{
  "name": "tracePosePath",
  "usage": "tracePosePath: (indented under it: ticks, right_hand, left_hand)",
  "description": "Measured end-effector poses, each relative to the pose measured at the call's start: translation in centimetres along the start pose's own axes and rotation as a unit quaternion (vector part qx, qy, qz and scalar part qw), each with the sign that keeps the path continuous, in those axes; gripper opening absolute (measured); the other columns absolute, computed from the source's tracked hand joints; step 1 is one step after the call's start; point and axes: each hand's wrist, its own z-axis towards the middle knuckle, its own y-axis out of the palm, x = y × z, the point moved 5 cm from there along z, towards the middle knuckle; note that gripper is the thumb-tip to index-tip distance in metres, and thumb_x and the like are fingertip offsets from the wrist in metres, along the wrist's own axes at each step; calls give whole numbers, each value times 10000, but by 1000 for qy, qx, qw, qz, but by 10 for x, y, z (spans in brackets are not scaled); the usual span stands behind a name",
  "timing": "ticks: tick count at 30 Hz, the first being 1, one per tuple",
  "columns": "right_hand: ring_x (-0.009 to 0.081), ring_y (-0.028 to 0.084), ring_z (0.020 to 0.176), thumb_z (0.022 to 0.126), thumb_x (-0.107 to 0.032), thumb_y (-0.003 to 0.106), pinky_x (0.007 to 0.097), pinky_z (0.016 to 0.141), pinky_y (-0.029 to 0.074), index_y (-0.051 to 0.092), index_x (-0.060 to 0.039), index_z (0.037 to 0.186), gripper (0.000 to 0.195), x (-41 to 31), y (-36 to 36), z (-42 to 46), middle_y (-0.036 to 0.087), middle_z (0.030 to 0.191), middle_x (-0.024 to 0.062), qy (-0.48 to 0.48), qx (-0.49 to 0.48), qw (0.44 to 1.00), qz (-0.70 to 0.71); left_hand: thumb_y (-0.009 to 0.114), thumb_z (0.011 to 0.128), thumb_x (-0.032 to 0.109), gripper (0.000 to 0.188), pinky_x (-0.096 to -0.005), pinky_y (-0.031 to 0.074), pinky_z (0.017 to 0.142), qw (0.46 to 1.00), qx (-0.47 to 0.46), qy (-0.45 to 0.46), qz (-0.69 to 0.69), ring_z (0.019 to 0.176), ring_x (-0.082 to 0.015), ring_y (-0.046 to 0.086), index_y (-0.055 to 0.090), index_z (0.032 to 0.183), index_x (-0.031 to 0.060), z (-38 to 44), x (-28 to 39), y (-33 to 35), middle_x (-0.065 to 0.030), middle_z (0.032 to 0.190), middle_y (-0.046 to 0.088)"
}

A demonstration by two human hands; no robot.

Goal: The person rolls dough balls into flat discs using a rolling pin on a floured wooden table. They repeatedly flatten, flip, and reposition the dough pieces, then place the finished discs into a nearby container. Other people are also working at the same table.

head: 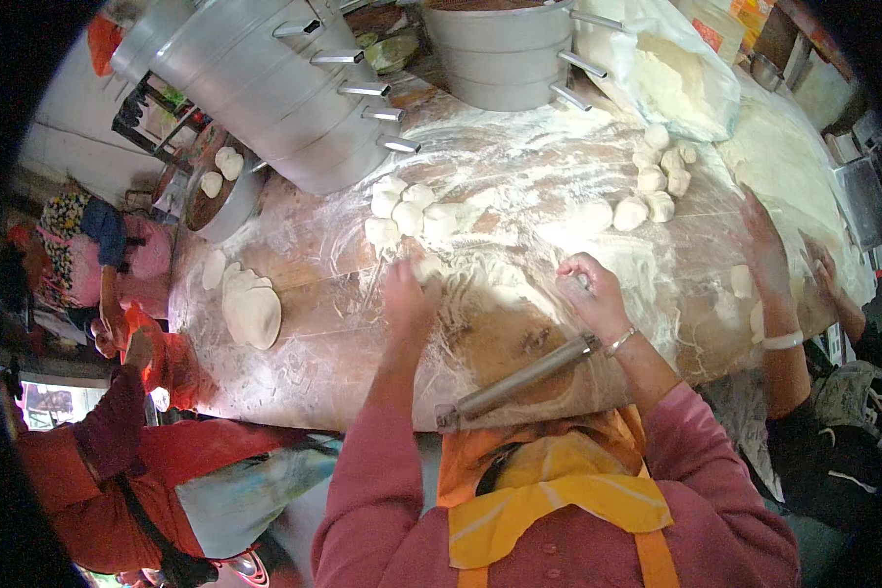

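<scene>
My left hand [409,290], somewhat blurred, is at the near edge of a cluster of dough balls [408,213]; whether its fingers hold anything is unclear. To the right, my right hand [584,287] is curled over the floured wooden table [323,382], with something small and pale at its fingers that I cannot make out. A rolling pin [522,378] lies slantwise near the table's front edge, below my right hand. Loose flour [478,272] is spread between my hands. Flattened dough rounds [253,312] overlap at the left. More dough balls [650,184] sit at the back right.
Stacked metal steamers [272,95] stand at the back left, another steamer [500,59] at the back. A steamer tray [224,198] holds dough balls. An open flour bag [676,73] is at the back right. Co-workers' hands [768,250] are at the right; another person works at the left.
</scene>
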Motion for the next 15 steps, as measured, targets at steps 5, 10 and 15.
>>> tracePosePath:
  ticks: [5,10,15]
  right_hand:
    - [107,562,815,816,-108,634,257,766,447,607,-27,905,123,3,-3,-5,620,858,25,33,7,999,25]
    - [100,558,802,827,-124,634,248,744,443,605,-28,904,127,4,1,-6,618,850,24,-5,5,1000,28]
    - [102,558,790,822,-134,646,256,741,448,605,-32,907,138,2,1,-1,619,844,27,-11,9,1000,-7]
  left_hand:
    - [634,778,166,437,-469,374,993,984,-129,111,53,1144,-377,471,532,1179,26,-63,43,9,-193,1263,474]
    - [590,794,211,587,-479,229,1110,955,-68,240,158,1344,-372,296,427,1319,4,-62,49,44,-194,1417,358]
    - [558,825,270,607,-535,170,1121,954,-70,228,179,1363,-367,276,402,1364,37,-58,63,51,-198,1431,348]
